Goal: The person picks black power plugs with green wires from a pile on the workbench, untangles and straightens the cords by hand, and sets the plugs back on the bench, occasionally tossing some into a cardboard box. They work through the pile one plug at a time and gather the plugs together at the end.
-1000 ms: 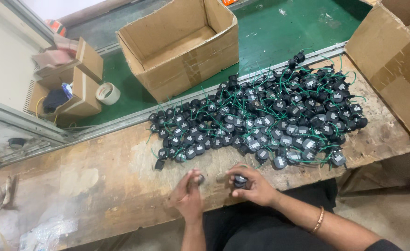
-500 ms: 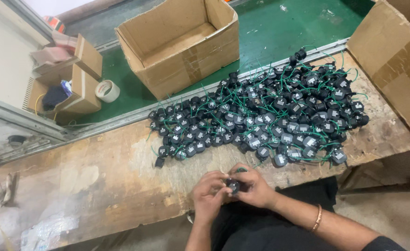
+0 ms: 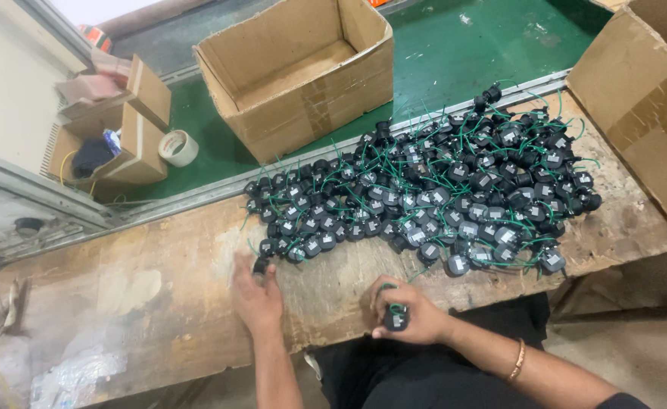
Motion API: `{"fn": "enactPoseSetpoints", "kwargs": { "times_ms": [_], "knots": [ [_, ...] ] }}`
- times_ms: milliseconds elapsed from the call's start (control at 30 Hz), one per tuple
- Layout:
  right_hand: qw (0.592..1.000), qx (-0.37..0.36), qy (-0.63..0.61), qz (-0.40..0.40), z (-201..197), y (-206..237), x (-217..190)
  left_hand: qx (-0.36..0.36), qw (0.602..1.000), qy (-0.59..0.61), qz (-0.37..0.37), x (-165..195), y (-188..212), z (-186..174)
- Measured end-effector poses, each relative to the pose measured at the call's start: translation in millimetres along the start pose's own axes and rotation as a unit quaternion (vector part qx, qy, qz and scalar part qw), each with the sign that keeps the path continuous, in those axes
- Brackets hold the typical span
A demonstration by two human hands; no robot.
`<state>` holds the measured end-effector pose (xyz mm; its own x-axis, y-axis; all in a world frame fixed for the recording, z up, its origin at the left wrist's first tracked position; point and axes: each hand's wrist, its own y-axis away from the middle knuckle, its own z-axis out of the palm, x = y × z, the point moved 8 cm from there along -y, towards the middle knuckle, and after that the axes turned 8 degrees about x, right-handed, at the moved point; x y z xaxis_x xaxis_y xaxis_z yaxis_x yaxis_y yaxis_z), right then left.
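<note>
The small black component (image 3: 395,320) with its green wire sits in the right hand (image 3: 413,312), low at the near edge of the wooden workbench (image 3: 121,303), fingers curled and pinching it against the palm, a loop of green lead showing above the thumb. Over on the other side, the left hand (image 3: 256,294) lies flat on the bench with its fingers stretched forward and slightly spread, fingertips at another black component (image 3: 261,264) that sits at the near-left tip of the pile; whether they already grip it or only touch it, the view does not settle. That pile of black components (image 3: 432,197), all tangled with thin green wires, spreads in a broad band across the bench from the left hand up towards the far right corner. By the look of it, this is the pick-up step: one piece in hand, the next being fetched from the heap's edge. That fetch calls for closing on the single stray piece and drawing it clear without dragging neighbours by their tangled leads. Beyond the bench, an open cardboard box (image 3: 296,72) stands on the green floor (image 3: 470,53), a roll of tape (image 3: 177,147) lies to its left, and another carton (image 3: 644,106) leans in at right.
</note>
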<state>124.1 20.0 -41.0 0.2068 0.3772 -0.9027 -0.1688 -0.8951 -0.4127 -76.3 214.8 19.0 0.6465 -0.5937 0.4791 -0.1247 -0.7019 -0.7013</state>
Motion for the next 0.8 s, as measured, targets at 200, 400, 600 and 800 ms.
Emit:
{"fn": "enactPoseSetpoints", "kwargs": {
  "times_ms": [200,400,600,800],
  "knots": [
    [0.995,0.031,-0.088,0.044,-4.8,-0.6,4.0,-0.030,0.984,0.147,-0.092,-16.1,28.6,7.2],
    [0.997,0.057,-0.017,0.040,-13.8,-3.4,1.2,-0.047,0.862,0.470,-0.184,55.0,78.6,19.5],
    [0.985,0.131,-0.073,0.087,-25.4,-2.5,12.6,-0.170,0.919,0.330,0.135,161.6,79.7,19.6],
    [0.984,0.115,-0.055,0.127,-28.2,-0.2,20.2,-0.265,0.847,0.460,-0.013,133.7,73.3,29.7]
  ]
}}
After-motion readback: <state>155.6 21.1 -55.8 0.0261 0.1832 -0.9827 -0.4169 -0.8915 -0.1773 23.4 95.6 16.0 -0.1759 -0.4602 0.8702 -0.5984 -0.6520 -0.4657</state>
